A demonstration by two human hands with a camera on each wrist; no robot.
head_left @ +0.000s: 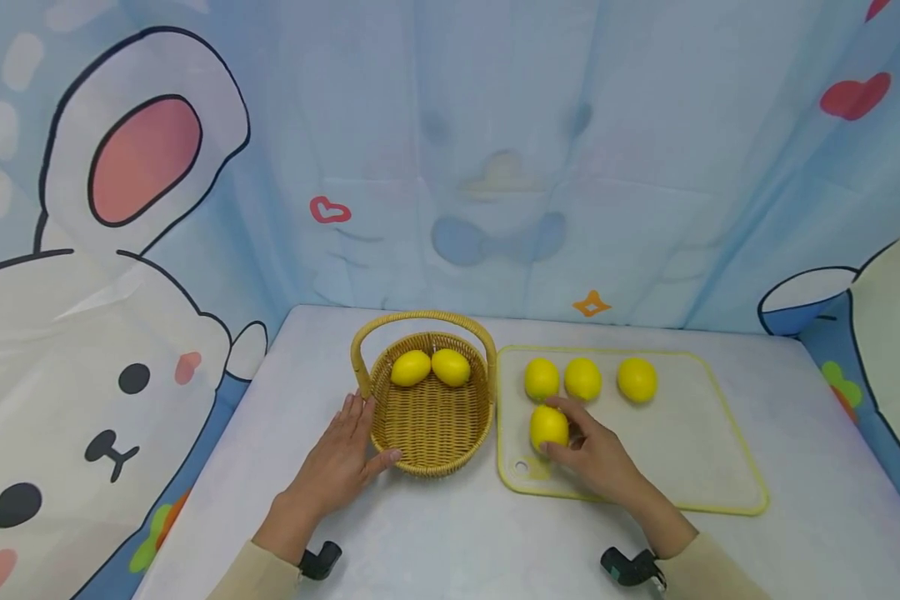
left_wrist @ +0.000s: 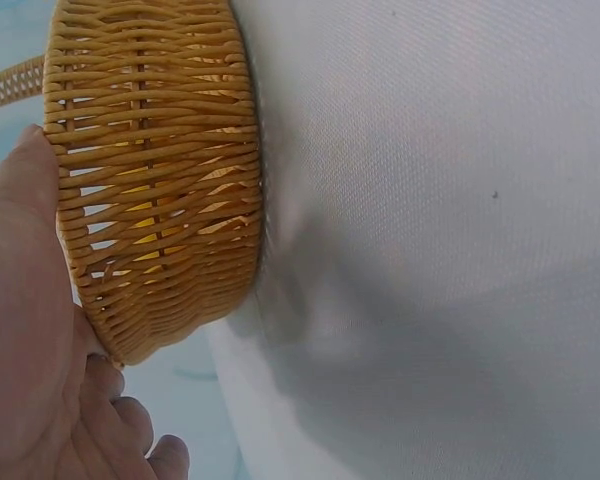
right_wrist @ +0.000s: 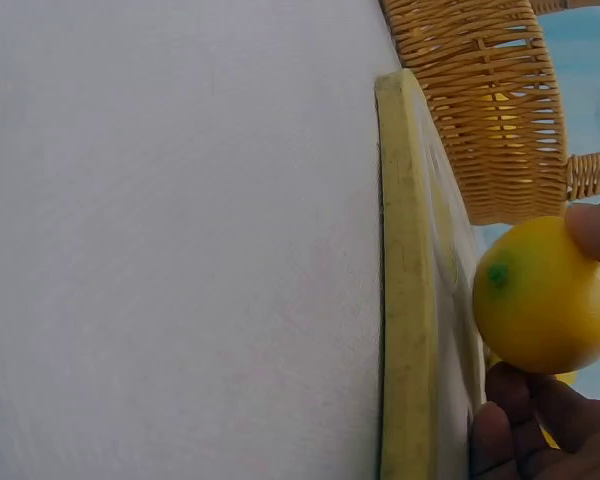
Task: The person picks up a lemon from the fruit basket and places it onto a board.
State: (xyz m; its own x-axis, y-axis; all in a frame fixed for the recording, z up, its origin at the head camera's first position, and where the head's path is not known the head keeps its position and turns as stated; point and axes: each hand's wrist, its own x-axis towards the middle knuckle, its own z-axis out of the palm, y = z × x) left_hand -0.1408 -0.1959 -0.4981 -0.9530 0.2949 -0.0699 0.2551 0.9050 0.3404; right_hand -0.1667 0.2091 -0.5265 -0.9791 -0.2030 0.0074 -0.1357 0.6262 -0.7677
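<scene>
My right hand [head_left: 603, 458] pinches a yellow lemon [head_left: 549, 427] between thumb and fingers, over the left part of a cutting board [head_left: 690, 450]. In the right wrist view that lemon [right_wrist: 540, 295] shows a green tip and sits close to the board's face. My left hand [head_left: 337, 458] rests with fairly straight fingers against the left side of a woven basket [head_left: 431, 433], its thumb at the rim. Two lemons [head_left: 451, 367] lie inside the basket, toward the back. Another three lemons [head_left: 582, 379] stand in a row along the board's far side.
An arched handle [head_left: 423, 316] rises over the basket. The basket stands just left of the board's yellow edge [head_left: 731, 417], on a white-covered table [head_left: 450, 542]. Behind the table hangs a blue printed curtain [head_left: 495, 100]. Dark wrist cameras [head_left: 630, 567] are worn on both wrists.
</scene>
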